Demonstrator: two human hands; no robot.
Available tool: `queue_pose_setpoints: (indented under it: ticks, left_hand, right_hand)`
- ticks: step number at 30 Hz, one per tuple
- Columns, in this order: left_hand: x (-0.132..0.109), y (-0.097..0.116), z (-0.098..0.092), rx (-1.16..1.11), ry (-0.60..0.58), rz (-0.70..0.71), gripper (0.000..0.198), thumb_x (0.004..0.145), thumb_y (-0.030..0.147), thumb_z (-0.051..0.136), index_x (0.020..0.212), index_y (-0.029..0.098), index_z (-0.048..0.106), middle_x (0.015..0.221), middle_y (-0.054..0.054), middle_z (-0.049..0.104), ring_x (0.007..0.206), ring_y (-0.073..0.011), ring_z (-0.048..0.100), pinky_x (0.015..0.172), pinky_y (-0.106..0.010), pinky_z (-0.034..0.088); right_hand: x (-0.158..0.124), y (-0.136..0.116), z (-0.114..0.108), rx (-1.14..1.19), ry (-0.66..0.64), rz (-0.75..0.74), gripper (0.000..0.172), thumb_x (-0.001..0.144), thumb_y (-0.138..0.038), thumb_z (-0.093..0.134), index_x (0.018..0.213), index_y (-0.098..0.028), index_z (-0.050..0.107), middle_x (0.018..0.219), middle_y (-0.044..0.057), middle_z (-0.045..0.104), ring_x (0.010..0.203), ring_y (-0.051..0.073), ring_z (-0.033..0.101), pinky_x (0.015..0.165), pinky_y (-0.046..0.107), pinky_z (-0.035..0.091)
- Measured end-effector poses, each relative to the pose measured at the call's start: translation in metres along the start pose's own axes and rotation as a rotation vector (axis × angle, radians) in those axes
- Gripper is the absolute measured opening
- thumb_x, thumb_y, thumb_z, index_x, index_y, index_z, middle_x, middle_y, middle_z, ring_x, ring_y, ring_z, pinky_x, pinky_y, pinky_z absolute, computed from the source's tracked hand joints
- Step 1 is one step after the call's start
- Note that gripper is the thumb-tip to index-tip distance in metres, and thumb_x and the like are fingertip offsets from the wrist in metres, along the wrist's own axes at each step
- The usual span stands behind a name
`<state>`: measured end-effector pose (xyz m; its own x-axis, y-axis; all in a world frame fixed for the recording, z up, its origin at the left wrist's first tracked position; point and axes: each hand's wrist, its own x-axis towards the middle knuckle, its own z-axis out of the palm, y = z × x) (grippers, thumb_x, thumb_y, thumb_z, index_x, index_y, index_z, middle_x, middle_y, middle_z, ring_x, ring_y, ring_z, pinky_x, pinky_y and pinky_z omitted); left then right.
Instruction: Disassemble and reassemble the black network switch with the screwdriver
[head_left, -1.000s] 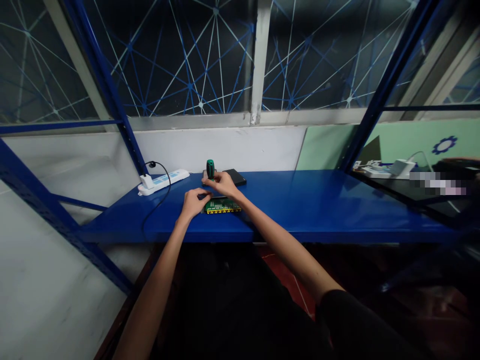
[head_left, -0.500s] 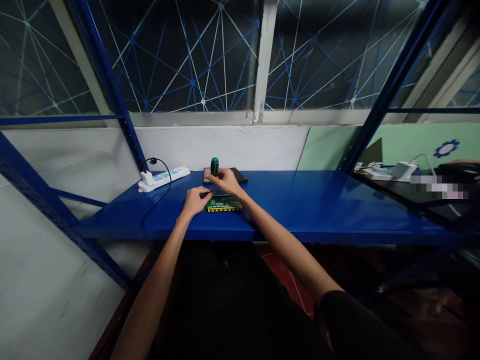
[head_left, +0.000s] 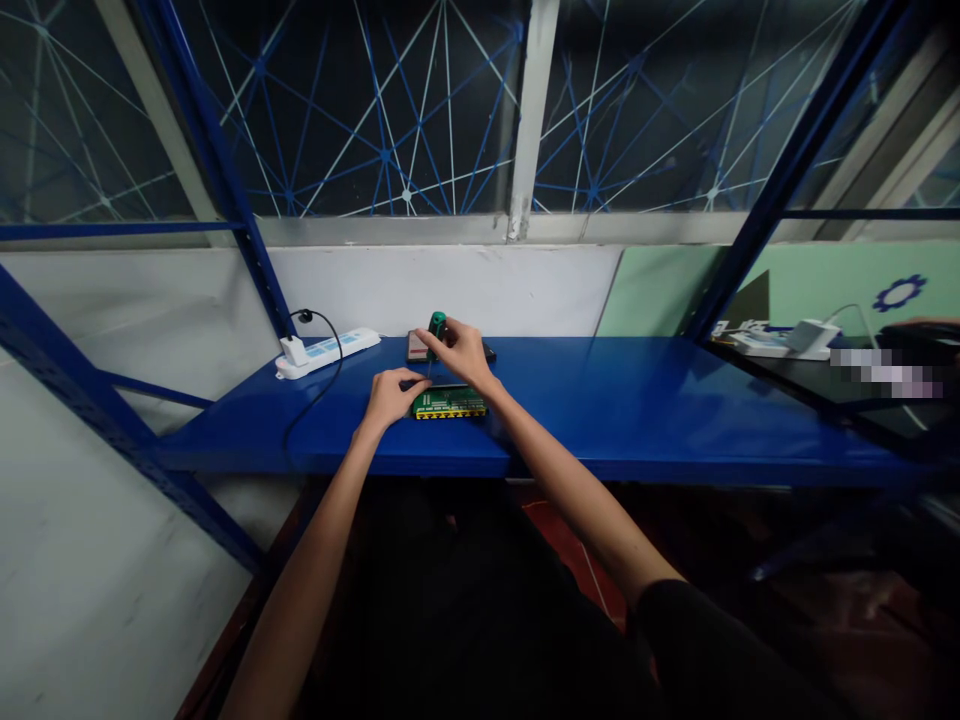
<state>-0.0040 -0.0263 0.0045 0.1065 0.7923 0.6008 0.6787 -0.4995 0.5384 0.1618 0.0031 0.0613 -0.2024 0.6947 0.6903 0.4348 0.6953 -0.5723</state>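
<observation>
A green circuit board (head_left: 450, 403) with a yellow front strip lies on the blue shelf (head_left: 637, 410). My left hand (head_left: 390, 394) rests at the board's left end, fingers curled against its corner. My right hand (head_left: 461, 352) is closed round a green-handled screwdriver (head_left: 436, 326) that stands upright over the board's far edge. Its tip is hidden by my fingers.
A dark flat device (head_left: 417, 345) lies behind the board. A white power strip (head_left: 326, 351) with a black cable (head_left: 319, 400) sits at the back left. Blue rack posts (head_left: 217, 170) frame the shelf. White gear (head_left: 795, 338) sits on the neighbouring bench at right.
My right hand has risen slightly on the screwdriver and shifted a little right. The left hand stays at the board's left end. The view has drifted slightly.
</observation>
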Motion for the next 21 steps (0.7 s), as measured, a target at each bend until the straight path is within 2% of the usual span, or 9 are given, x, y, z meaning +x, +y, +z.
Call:
queue_pose_setpoints:
  ticks: [5,11,15,21]
  left_hand:
    - [-0.0001,0.0004,0.0007,0.001,0.004,-0.014,0.016,0.081,0.03,0.067,0.082,0.02,0.078,0.086,-0.006,0.076,0.075,-0.0213,0.069,0.075,-0.031,0.052]
    - [-0.0007,0.0006,0.0011,-0.024,0.004,-0.017,0.016,0.081,0.029,0.066,0.084,0.02,0.078,0.089,-0.005,0.076,0.08,-0.0217,0.069,0.078,-0.031,0.053]
    - [-0.0004,-0.0015,0.0009,-0.016,-0.017,0.001,0.019,0.083,0.029,0.063,0.089,0.02,0.078,0.093,-0.006,0.076,0.084,-0.0227,0.07,0.081,-0.032,0.053]
    - [0.0008,-0.0065,0.0012,0.003,-0.016,-0.022,0.017,0.081,0.028,0.065,0.086,0.021,0.079,0.091,-0.005,0.077,0.081,-0.0231,0.07,0.083,-0.034,0.053]
  right_hand:
    - [0.0002,-0.0007,-0.0006,0.026,0.101,-0.017,0.038,0.088,-0.059,0.054,0.091,-0.021,0.054,0.061,-0.002,0.047,0.059,0.014,0.047,0.062,0.031,0.035]
    - [0.0005,0.0026,0.0036,-0.032,0.15,-0.126,0.038,0.09,-0.054,0.052,0.104,-0.018,0.058,0.08,0.005,0.059,0.068,0.015,0.051,0.068,0.031,0.039]
    - [0.0003,0.0024,0.0026,-0.004,0.099,-0.113,0.044,0.092,-0.054,0.048,0.117,-0.019,0.056,0.095,0.008,0.065,0.062,0.013,0.05,0.065,0.031,0.039]
    - [-0.0025,-0.0017,-0.001,0.111,-0.01,-0.071,0.049,0.094,-0.052,0.042,0.13,-0.021,0.048,0.1,0.007,0.067,0.059,0.012,0.052,0.061,0.03,0.04]
